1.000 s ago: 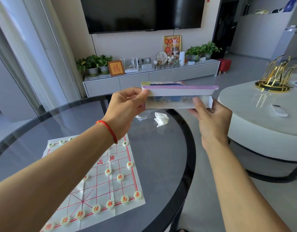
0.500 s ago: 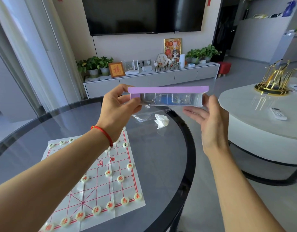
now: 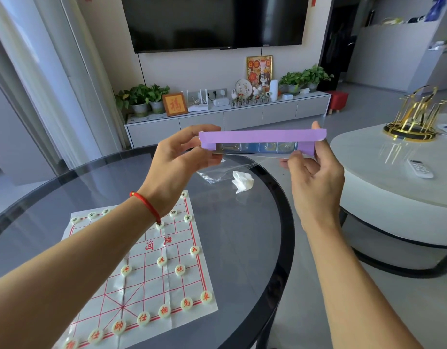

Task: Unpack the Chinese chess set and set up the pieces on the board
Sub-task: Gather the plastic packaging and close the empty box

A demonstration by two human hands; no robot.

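Head view: purple box [image 3: 262, 142] is held level above the glass tabletop [image 3: 237, 248], its ends pinched by left hand [image 3: 172, 170] and right hand [image 3: 315, 177] fingers. Paper board [image 3: 152, 278] with set pieces [image 3: 164, 311] is laid below on the tabletop.

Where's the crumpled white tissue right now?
In the head view the crumpled white tissue lies on the far right part of the round glass table, beside the clear plastic bag, below the raised purple box.
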